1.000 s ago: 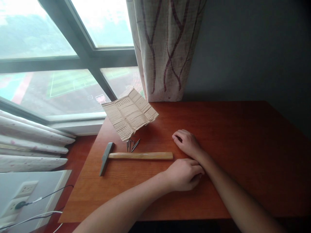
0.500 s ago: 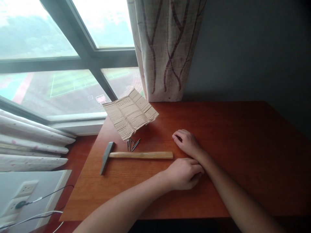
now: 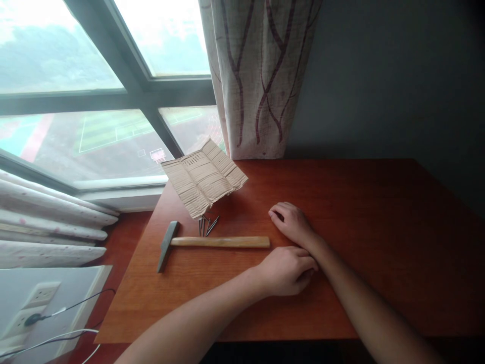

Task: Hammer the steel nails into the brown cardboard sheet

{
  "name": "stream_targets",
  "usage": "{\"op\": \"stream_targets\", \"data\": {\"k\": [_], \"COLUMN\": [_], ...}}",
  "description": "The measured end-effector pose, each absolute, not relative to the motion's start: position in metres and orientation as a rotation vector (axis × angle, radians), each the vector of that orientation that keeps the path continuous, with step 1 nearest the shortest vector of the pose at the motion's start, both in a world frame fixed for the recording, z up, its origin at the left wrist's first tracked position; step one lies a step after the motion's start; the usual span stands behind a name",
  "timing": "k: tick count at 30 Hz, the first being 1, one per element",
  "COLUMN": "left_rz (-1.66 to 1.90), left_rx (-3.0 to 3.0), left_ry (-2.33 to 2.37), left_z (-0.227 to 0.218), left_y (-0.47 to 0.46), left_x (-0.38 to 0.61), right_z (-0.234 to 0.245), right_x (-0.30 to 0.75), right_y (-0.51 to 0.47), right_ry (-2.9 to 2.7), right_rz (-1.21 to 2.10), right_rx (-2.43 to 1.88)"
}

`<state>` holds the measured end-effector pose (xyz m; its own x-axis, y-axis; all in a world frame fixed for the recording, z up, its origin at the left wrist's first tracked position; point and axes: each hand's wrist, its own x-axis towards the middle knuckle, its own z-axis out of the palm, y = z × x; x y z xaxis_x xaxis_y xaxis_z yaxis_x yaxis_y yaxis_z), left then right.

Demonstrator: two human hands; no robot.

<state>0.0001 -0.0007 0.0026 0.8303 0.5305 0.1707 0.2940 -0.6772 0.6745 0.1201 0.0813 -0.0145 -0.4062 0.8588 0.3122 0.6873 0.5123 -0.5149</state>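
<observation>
On the wooden table my left hand (image 3: 288, 272) rests with its fingers curled in, right against my right forearm. Farther back lies my right hand (image 3: 291, 221), loosely closed, with nothing visible in it. A hammer (image 3: 222, 242) lies to the left of both hands. Its wooden handle ends just short of them, and its grey metal head points left. Behind the handle are several nails (image 3: 207, 227), partly under a creased piece of corrugated cardboard (image 3: 206, 177) with small holes near its far edge. Neither hand touches the hammer, nails or cardboard.
The reddish-brown table (image 3: 379, 227) meets a dark wall at the back. A window (image 3: 113, 131) and a patterned curtain (image 3: 265, 76) stand behind it. At the lower left, a wall socket (image 3: 41, 294) with a plug and cables sits beyond the table's left edge.
</observation>
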Motion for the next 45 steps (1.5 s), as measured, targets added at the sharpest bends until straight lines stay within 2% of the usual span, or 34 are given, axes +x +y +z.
{"op": "stream_targets", "data": {"k": [34,42,45], "left_rz": [0.464,0.465,0.391], "left_rx": [2.372,2.561,2.659], "left_ry": [0.596,0.554,0.455], "left_z": [0.001,0.010,0.021], "left_y": [-0.001,-0.013,-0.032], "left_x": [0.001,0.000,-0.002], "right_z": [-0.016,0.009,0.021], "right_x": [0.121,0.103,0.079], "right_y": [0.082,0.070,0.056], "right_ry": [-2.201,-2.145,-2.289], "right_rz": [0.436,0.741,0.698], "right_rx": [-1.263,-1.074,-0.977]}}
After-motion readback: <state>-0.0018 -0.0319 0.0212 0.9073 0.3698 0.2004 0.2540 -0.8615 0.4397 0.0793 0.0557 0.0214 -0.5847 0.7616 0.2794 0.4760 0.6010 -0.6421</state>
